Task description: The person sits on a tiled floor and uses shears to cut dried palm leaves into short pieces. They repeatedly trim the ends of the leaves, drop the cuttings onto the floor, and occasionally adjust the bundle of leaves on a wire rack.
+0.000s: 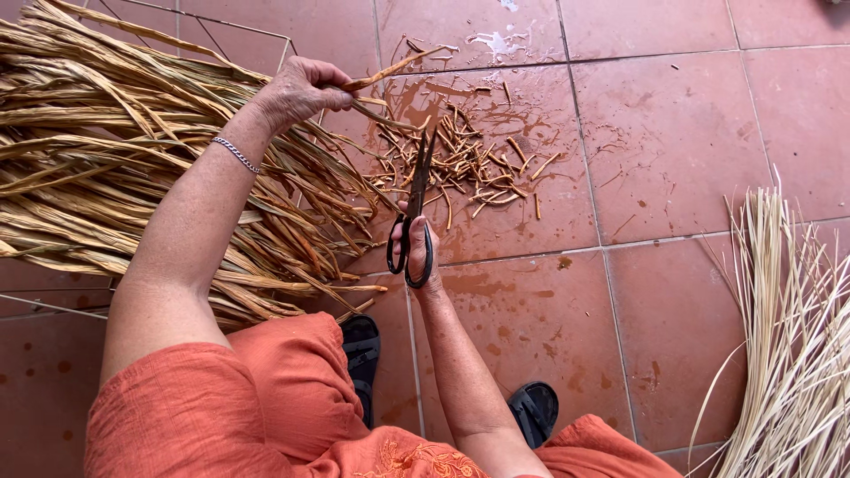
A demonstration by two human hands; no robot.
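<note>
Landmark for all places: the black scissors point(412, 212), held upright near the middle of the red tiled floor point(673, 133).

Far to the left of the scissors: a large heap of dried brown leaves point(97, 150), laid flat, tips running toward the scissors.

Up and left of the scissors: left hand point(301, 88), grip pressed together, pinching one dried leaf strip point(385, 71) whose free end sticks out above the blades. A silver chain bracelet point(236, 154) sits on that wrist.

At the scissors: right hand point(423, 252), fingers through the two loops, grip closed round the handles. Blades point away from the person and stand slightly apart at the tips, just beside the pinched strip.

Just beyond and to the right of the blades: a scatter of short cut pieces point(474, 164) on wet, stained tile.

Below the scissors: orange clothing point(266, 407) and two black sandals point(361, 347).

Far to the right of the scissors: a bundle of thin pale reeds point(792, 354), well apart from both hands.
</note>
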